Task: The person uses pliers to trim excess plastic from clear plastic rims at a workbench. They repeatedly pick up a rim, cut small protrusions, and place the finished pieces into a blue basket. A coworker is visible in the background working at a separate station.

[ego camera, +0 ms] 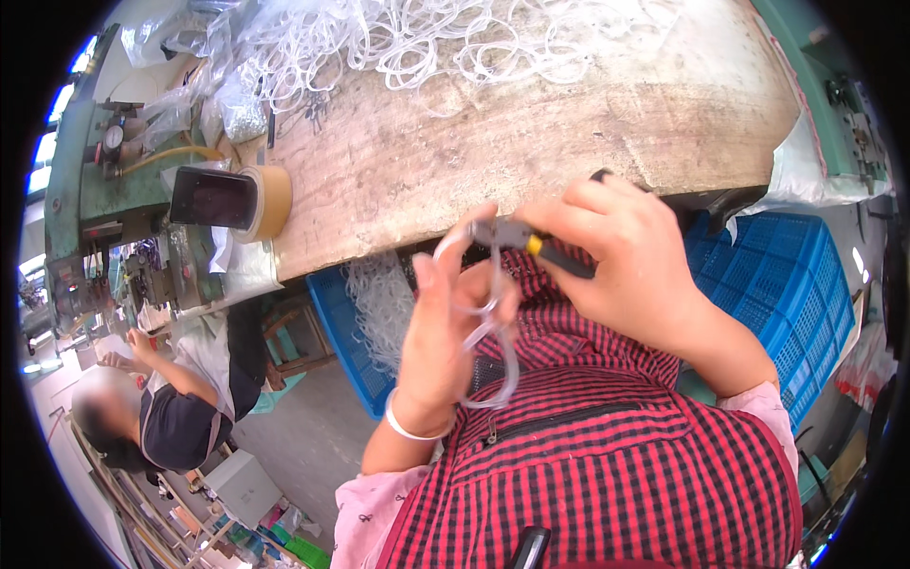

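Note:
My right hand (pixel 625 249) is closed around cutting pliers (pixel 508 235) with black and yellow handles, their head pointing left. Clear plastic rings (pixel 501 355), looped together, hang from my left hand (pixel 441 320), whose fingers hold them close to the plier head. Some blur hides whether the jaws touch the plastic. Both hands are over my lap, just off the near edge of the wooden table (pixel 533 149). A heap of similar clear rings (pixel 419 43) lies on the table's far side.
A phone (pixel 213 198) leans against a tape roll (pixel 274 203) at the table's left. Blue plastic crates stand below the table, one (pixel 355 363) holding clear plastic pieces, another (pixel 789 284) at the right. A co-worker (pixel 178 412) sits at the left by green machinery (pixel 71 192).

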A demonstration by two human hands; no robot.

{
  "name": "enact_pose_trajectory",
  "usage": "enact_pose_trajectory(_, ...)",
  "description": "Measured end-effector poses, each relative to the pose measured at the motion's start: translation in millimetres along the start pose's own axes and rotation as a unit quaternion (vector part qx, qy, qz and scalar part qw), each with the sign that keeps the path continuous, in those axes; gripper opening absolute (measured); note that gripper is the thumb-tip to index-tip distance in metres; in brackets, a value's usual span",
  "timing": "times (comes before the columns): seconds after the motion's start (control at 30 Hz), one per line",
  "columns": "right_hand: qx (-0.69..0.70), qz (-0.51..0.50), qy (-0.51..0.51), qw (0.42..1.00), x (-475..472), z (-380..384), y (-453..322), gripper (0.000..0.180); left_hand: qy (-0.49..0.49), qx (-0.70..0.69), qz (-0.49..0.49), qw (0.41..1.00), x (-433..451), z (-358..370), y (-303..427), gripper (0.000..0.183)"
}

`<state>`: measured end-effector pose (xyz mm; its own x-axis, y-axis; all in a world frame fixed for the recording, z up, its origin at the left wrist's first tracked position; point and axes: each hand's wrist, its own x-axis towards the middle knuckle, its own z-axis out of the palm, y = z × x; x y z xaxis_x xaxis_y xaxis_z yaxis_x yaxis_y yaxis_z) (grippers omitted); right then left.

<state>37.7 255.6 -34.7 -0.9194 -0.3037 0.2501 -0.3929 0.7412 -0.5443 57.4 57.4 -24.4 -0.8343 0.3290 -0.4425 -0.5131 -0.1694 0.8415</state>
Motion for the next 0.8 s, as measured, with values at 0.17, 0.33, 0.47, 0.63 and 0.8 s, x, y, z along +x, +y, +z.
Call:
enact_pose_trajectory(0.17, 0.64, 0.302, -0.08, 0.702, -44, -5, 46, 0.054, 0.001, 0.561, 0.015, 0.828, -50, -124, 24, 0.04)
enact_pose_trajectory(0.33, 0.686, 0.323, -0.134, 0.638, -74, 19, 53, 0.074, 0.277, 0.563, 0.222, 0.747, -31, -96, 52, 0.025)
enact_pose_trajectory(0.47, 0.598, 0.275, -0.197, 0.727, -56, 19, 19, 0.067, 0.103, 0.646, 0.519, 0.55, 82, -36, 56, 0.024)
enact_pose_trajectory(0.63, 0.561, 0.272, -0.156, 0.766, -71, 17, 16, 0.061, -0.059, 0.687, 0.562, 0.456, 212, -47, 60, 0.018)
enact_pose_trajectory(0.8, 0.49, 0.355, -0.058, 0.794, -103, 14, 26, 0.058, -0.002, 0.446, 0.574, 0.687, 143, -38, 75, 0.017)
